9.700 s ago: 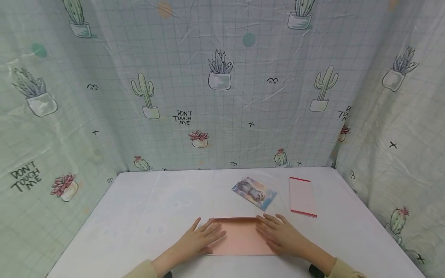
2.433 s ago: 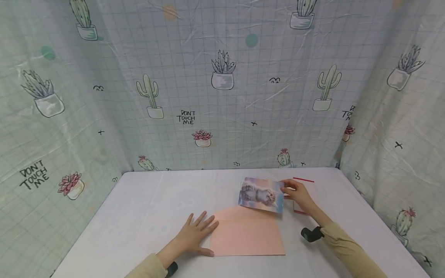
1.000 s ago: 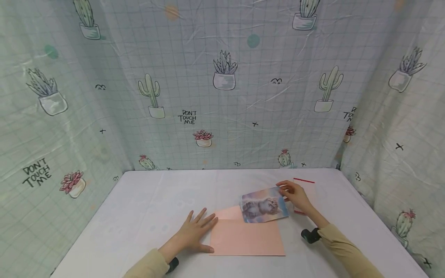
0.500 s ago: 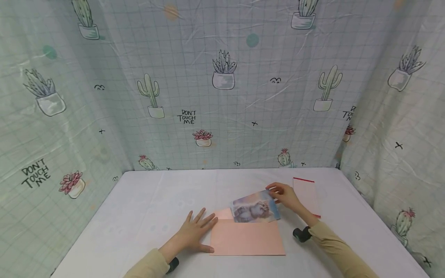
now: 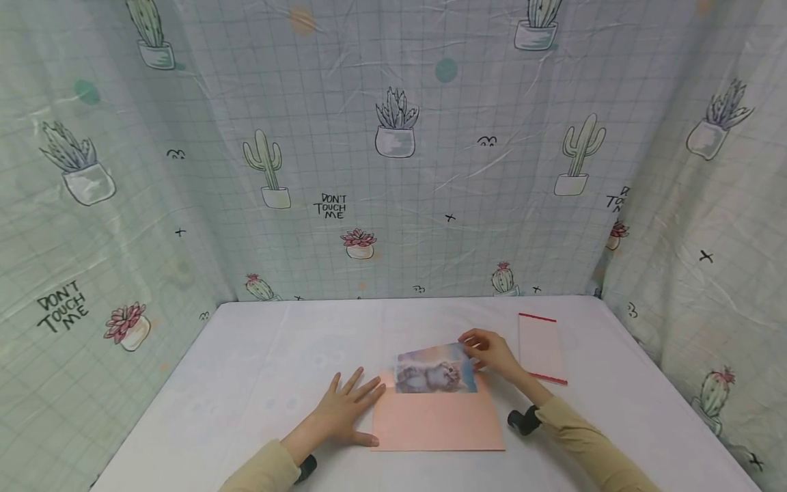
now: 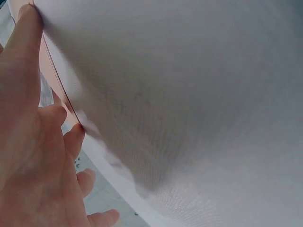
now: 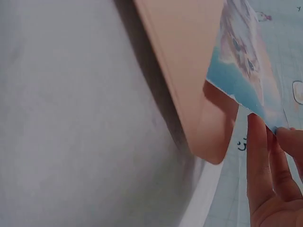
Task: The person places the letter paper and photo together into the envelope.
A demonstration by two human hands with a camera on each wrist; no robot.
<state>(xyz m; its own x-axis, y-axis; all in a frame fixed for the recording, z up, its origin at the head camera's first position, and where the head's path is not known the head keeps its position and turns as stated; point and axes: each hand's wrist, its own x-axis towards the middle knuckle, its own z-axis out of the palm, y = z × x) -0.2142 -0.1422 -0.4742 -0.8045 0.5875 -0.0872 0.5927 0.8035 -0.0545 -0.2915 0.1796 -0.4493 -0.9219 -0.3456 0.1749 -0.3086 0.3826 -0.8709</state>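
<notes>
A peach envelope lies on the white table with its flap at the far side folded open. My left hand is spread flat at its left edge; in the left wrist view the thumb and a fingertip touch that edge. A card with a kitten picture stands over the flap, its lower edge right along the envelope's mouth. My right hand pinches the card's upper right corner. The right wrist view shows the thumb and fingers on that corner, and the card meeting the envelope's front panel.
A clear plastic sleeve with red strips lies to the right, beyond my right hand. White tabletop shows at the left. A cactus-print cloth hangs behind the table and on both sides.
My right hand has carried the kitten card left and toward me, from beyond the envelope down to its mouth. Earlier the flap was folded up. The left hand stays at the left edge.
</notes>
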